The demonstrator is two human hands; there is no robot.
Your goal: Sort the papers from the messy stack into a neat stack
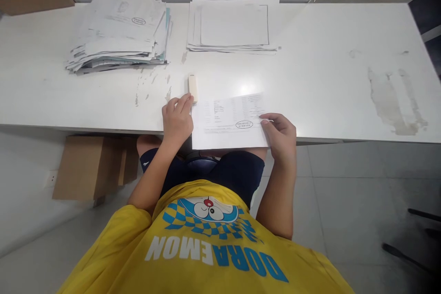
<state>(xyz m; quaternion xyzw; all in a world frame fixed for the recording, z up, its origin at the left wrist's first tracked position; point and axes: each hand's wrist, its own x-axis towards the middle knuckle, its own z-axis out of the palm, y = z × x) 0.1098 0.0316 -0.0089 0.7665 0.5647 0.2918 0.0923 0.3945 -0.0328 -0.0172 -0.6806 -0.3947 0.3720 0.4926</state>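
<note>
Left hand (178, 118) and right hand (281, 137), printed sheet (223, 139) between them

Our right hand pinches the sheet's right edge, thumb against fingers. Our left, half curled, touches the cream block (193, 87) at the sheet's upper-left corner; whether it grips, we cannot tell. Beyond, two paper stacks (117, 32) lie on the table (317, 78).

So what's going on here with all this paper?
Someone in a yellow shirt is sitting at a white table with a printed sheet. The left hand touches a small cream block at the sheet's far left corner; I can't tell what the block is. The right hand is on the sheet's right edge. The sheet sticks out over the table's near edge. Two paper piles lie farther back.
</note>
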